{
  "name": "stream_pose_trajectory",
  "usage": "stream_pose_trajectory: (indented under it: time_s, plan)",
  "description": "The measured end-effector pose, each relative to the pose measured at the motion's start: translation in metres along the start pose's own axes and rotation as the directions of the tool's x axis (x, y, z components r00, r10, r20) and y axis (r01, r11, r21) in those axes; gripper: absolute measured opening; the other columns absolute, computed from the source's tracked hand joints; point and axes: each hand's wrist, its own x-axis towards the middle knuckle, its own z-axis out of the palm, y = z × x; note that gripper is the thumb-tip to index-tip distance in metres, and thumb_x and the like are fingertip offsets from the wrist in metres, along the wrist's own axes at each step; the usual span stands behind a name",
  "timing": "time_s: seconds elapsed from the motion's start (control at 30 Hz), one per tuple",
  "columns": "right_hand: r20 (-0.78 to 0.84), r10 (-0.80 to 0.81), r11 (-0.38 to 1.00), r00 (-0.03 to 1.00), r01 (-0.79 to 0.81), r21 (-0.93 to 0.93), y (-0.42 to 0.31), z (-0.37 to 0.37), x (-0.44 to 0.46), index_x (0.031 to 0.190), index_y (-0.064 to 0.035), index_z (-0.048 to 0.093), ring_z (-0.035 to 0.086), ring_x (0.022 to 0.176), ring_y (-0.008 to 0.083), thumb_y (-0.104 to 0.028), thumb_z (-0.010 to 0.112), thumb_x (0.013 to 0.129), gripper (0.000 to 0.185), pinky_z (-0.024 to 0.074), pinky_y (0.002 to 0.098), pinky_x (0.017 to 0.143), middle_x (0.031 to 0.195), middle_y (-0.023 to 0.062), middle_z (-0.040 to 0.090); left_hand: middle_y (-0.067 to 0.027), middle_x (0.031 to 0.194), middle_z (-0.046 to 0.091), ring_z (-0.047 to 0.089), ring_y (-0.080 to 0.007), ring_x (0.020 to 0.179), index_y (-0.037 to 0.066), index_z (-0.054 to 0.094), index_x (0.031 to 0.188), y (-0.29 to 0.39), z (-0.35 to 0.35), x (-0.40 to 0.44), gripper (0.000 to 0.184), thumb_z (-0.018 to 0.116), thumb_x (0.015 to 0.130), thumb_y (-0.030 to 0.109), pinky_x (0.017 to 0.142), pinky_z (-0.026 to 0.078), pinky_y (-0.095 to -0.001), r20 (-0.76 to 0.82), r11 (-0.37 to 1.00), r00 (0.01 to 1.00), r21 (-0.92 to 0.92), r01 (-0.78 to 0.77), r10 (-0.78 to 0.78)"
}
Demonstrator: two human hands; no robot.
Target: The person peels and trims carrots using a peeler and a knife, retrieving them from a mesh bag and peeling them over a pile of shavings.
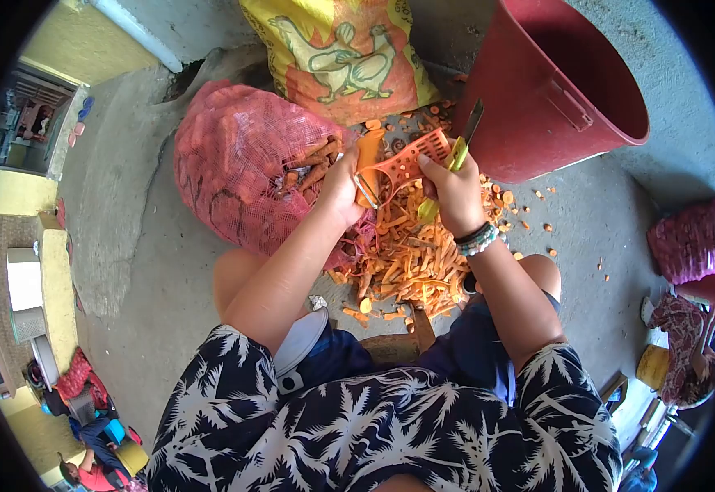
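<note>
Mid-frame, the left hand (341, 192) is clamped on a carrot (369, 152) and the right hand (459, 198), slightly apart from it, grips an orange holey peeler (406, 167) plus a yellow-green knife (459, 154), all above a messy heap of peelings (423, 266). Red mesh sack (230, 164) crowds upper left, big red bucket (515, 98) upper right, with a yellow sack (341, 57) between them at the top, two chickens printed on it, edge marks too small to read. Grey concrete floor (144, 271), yellow wall (21, 193) far left.
</note>
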Motion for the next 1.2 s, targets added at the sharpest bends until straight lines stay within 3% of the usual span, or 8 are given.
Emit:
stream_pose_trajectory:
  time_s: [0.13,0.3,0.53,0.8,0.9,1.03,1.1,1.2]
  plan:
    - [-0.017,0.079,0.988,0.997,-0.08,-0.132,-0.003,-0.014,0.023,0.116,0.0004,0.049,0.054,0.058,0.0073,0.001,0.061,0.077,0.04,0.043,0.0206,0.045,0.088,0.0056,0.061,-0.0076,0.093,0.058,0.058,-0.0161,0.079,0.005,0.049,0.11,-0.008,-0.015,0.01,0.035,0.035,0.094,0.032,0.069,0.048,-0.0304,0.017,0.984,0.999,0.17,0.047,-0.05]
    - [-0.269,-0.18,0.984,0.946,0.175,-0.043,-0.006,-0.051,0.072,0.091,-0.0007,0.055,0.048,0.047,0.0062,0.001,0.059,0.078,0.014,0.0398,0.0192,0.041,0.07,0.0038,0.059,-0.0033,0.084,0.057,0.055,-0.0127,0.069,0.008,0.051,0.104,0.0,-0.017,-0.003,0.037,0.037,0.093,0.04,0.061,0.046,-0.0253,0.235,0.95,0.949,0.279,0.142,-0.211]
    - [-0.037,-0.037,0.999,0.999,0.038,0.016,0.003,0.0,-0.001,0.096,-0.0006,0.054,0.051,0.057,0.0049,-0.002,0.06,0.079,0.018,0.0408,0.0192,0.049,0.076,0.0003,0.059,-0.0072,0.092,0.059,0.059,-0.0181,0.076,0.007,0.051,0.105,0.003,-0.012,0.012,0.033,0.037,0.093,0.035,0.064,0.05,-0.0311,-0.021,1.0,1.0,-0.008,0.006,-0.007]
    - [0.053,0.025,0.989,0.998,-0.017,-0.148,-0.002,-0.019,0.026,0.1,-0.0012,0.055,0.051,0.059,0.0059,-0.001,0.062,0.077,0.024,0.0411,0.0205,0.049,0.077,0.0018,0.06,-0.0072,0.091,0.059,0.058,-0.016,0.076,0.007,0.051,0.106,-0.005,-0.022,0.014,0.033,0.036,0.093,0.033,0.065,0.049,-0.0291,0.122,0.987,0.986,0.125,0.1,-0.116]
    - [-0.14,-0.397,0.877,0.907,0.33,-0.348,0.01,-0.047,0.071,0.101,-0.0002,0.055,0.052,0.055,0.0057,-0.001,0.061,0.077,0.024,0.041,0.0202,0.045,0.075,0.0033,0.061,-0.0067,0.088,0.058,0.056,-0.0127,0.07,0.007,0.051,0.106,-0.008,-0.02,0.013,0.035,0.037,0.093,0.037,0.055,0.047,-0.0259,0.113,0.974,0.987,0.207,0.088,-0.113]
    - [-0.218,-0.204,0.969,0.954,0.165,-0.185,-0.012,-0.039,0.055,0.093,-0.0016,0.054,0.048,0.047,0.0052,-0.001,0.059,0.078,0.016,0.0381,0.0187,0.04,0.071,0.0042,0.06,-0.0056,0.089,0.057,0.057,-0.0144,0.076,0.006,0.051,0.106,0.003,-0.034,0.018,0.043,0.042,0.09,0.044,0.067,0.049,-0.0278,0.428,0.971,0.872,0.129,0.204,-0.239]
    - [-0.08,-0.081,0.992,0.994,0.073,-0.098,-0.016,-0.015,0.019,0.097,-0.0016,0.053,0.049,0.049,0.0047,-0.002,0.059,0.079,0.019,0.0388,0.0189,0.041,0.073,0.0032,0.06,-0.0067,0.089,0.058,0.057,-0.0151,0.076,0.005,0.052,0.105,0.0,-0.022,0.019,0.043,0.045,0.089,0.044,0.068,0.049,-0.027,0.186,0.99,0.981,0.137,0.025,-0.05]
    - [-0.03,-0.046,0.998,0.999,0.045,-0.042,-0.009,0.001,-0.011,0.102,0.0004,0.053,0.054,0.067,0.0053,-0.002,0.059,0.079,0.025,0.0448,0.0204,0.057,0.082,0.0034,0.061,-0.0096,0.095,0.059,0.059,-0.0197,0.084,0.003,0.052,0.104,0.002,-0.011,0.009,0.04,0.045,0.09,0.04,0.075,0.05,-0.0331,0.105,0.998,0.993,0.056,0.042,-0.048]
